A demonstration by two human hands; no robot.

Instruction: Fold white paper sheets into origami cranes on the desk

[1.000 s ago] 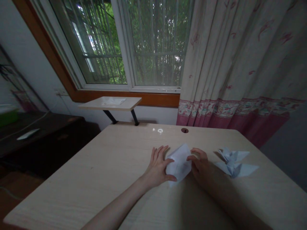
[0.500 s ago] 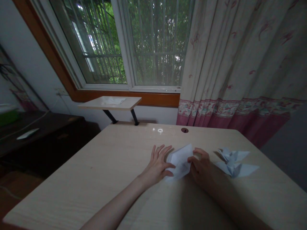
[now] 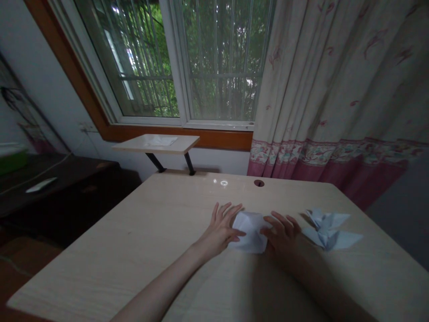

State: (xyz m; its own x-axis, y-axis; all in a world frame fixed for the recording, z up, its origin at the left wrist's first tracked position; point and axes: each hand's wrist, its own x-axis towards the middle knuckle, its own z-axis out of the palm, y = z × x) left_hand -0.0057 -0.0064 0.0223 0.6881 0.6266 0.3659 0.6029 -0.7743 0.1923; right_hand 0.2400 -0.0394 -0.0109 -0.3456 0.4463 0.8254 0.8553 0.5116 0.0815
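Observation:
A folded sheet of white paper (image 3: 248,237) lies on the pale wooden desk (image 3: 140,237) between my two hands. My left hand (image 3: 224,228) rests at its left side with the fingers spread, the thumb lying on the paper. At the right side, my right hand (image 3: 282,232) has its fingers apart, with the fingertips and thumb touching the paper's edge. Its palm side is in shadow. To the right of that hand sit two folded paper birds (image 3: 337,237), close together, their wings spread.
A small raised shelf (image 3: 134,145) on black legs stands at the back left, with white paper (image 3: 162,141) on it. A cable hole (image 3: 259,183) is near the desk's back edge. Behind are a window and a curtain (image 3: 284,154); a dark cabinet (image 3: 77,179) stands left.
The paper's right part, raised at the upper right before, now lies flatter. My right hand's fingers have spread from a pinch on its edge. My left hand has hardly moved.

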